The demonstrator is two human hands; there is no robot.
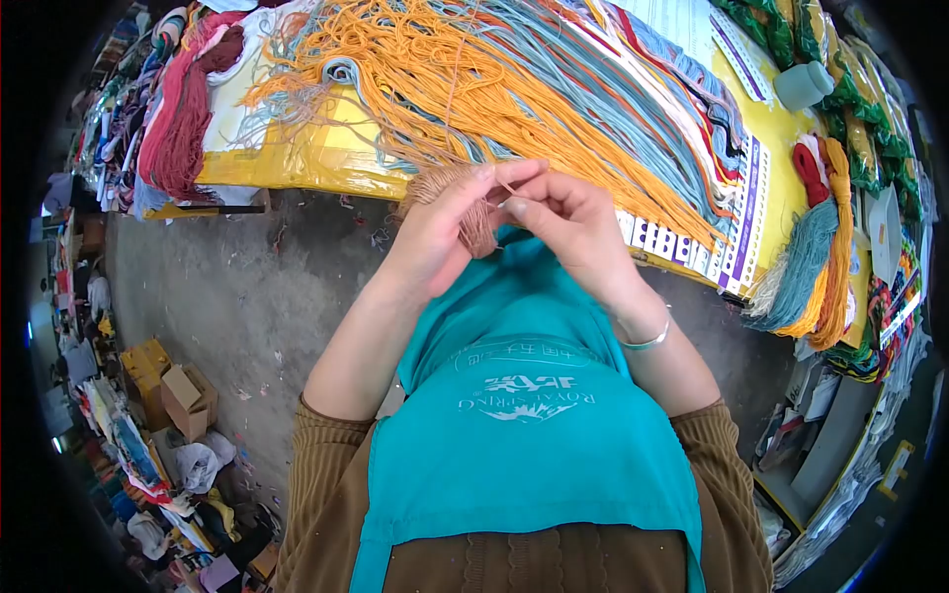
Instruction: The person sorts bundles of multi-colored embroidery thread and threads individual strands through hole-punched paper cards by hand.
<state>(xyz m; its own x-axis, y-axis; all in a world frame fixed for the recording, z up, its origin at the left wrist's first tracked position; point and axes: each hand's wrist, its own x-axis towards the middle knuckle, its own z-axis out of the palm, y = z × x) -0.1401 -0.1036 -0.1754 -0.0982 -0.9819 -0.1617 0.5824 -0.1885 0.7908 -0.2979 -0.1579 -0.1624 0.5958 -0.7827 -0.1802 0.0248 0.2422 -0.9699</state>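
Observation:
My left hand (440, 227) grips a small bundle of light brown thread (473, 203) in front of my chest, just off the near edge of the yellow table (297, 158). My right hand (568, 222) meets it from the right, its thumb and fingers pinched on a strand of that brown thread. A silver bangle (647, 341) circles my right wrist. I wear a teal apron (524, 425) over brown sleeves. Beyond my hands a large spread of orange and grey-blue threads (514, 89) covers the table.
Red and pink skeins (183, 109) lie at the table's left end. White and purple thread cards (732, 232) line the right edge, with mixed skeins (820, 257) and a grey cup (803, 85). Cardboard boxes (183, 395) and cluttered bags sit on the concrete floor at left.

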